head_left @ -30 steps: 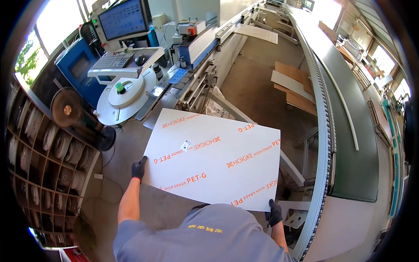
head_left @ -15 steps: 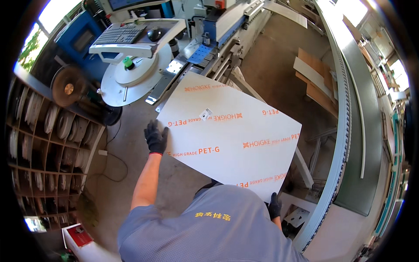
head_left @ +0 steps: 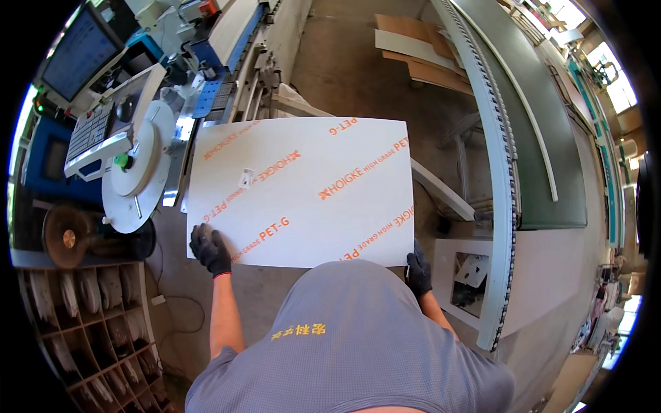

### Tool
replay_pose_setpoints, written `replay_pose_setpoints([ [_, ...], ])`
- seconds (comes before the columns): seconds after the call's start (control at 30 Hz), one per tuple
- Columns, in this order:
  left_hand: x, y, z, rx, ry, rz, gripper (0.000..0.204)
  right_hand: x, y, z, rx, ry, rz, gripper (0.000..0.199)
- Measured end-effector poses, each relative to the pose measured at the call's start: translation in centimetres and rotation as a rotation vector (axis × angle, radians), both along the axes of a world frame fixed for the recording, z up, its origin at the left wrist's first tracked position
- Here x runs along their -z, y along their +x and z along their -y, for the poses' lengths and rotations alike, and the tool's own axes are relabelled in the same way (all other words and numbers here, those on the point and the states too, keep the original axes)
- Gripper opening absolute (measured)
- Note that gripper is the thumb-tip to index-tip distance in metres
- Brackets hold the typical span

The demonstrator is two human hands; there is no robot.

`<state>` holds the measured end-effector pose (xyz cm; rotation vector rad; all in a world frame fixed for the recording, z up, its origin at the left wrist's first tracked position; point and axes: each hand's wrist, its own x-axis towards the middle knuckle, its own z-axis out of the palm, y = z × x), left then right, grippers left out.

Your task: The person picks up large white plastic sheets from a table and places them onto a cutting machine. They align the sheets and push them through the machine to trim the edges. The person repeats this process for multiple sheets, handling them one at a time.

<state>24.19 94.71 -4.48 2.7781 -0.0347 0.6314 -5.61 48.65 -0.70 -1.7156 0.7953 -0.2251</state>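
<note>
A white rectangular board with orange printing and a small label lies level in front of my body. My left hand, in a black glove, grips its near left corner, fingers spread on the top face. At the near right corner my right hand, gloved alike, is closed around the side edge; the board hides part of its fingers. The board's far left part reaches the metal side of a machine.
Left of the board are a round reel plate, a keyboard and a monitor. A compartment rack stands near left. To the right runs a long blue-grey conveyor frame. Loose panels lie farther off.
The view has swung to the right, so the machine sits farther left. The board has turned from slanted to nearly square with my body, both hands still on it.
</note>
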Motion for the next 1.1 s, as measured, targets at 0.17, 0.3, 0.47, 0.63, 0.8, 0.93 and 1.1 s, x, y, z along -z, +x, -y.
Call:
replay_pose_setpoints([
  [0.17,0.6,-0.6,2.2,0.180,-0.017,0.032,0.039,-0.1,1.0,0.0,-0.088,0.288,-0.011,0.032],
  [0.3,-1.6,-1.5,7.0,0.172,-0.056,-0.097,0.043,1.3,2.3,0.3,-0.107,0.343,-0.011,0.034],
  [0.47,-1.6,2.9,6.2,0.177,-0.066,-0.038,0.042,2.6,5.1,0.5,-0.318,0.082,-0.248,0.038],
  [0.63,-1.6,5.3,7.5,0.163,-0.061,-0.028,0.041,0.6,8.9,0.7,-0.250,0.182,-0.140,0.042],
  [0.8,-1.7,9.3,10.1,0.178,-0.115,0.017,0.040,1.9,12.3,3.8,-0.250,0.157,-0.179,0.041],
  [0.93,-1.8,13.4,12.5,0.156,-0.102,0.030,0.038,2.4,16.5,7.2,-0.301,0.201,-0.238,0.039],
  [1.1,-1.3,17.9,15.4,0.164,-0.071,0.055,0.037,0.6,21.1,9.0,-0.272,0.280,-0.229,0.040],
])
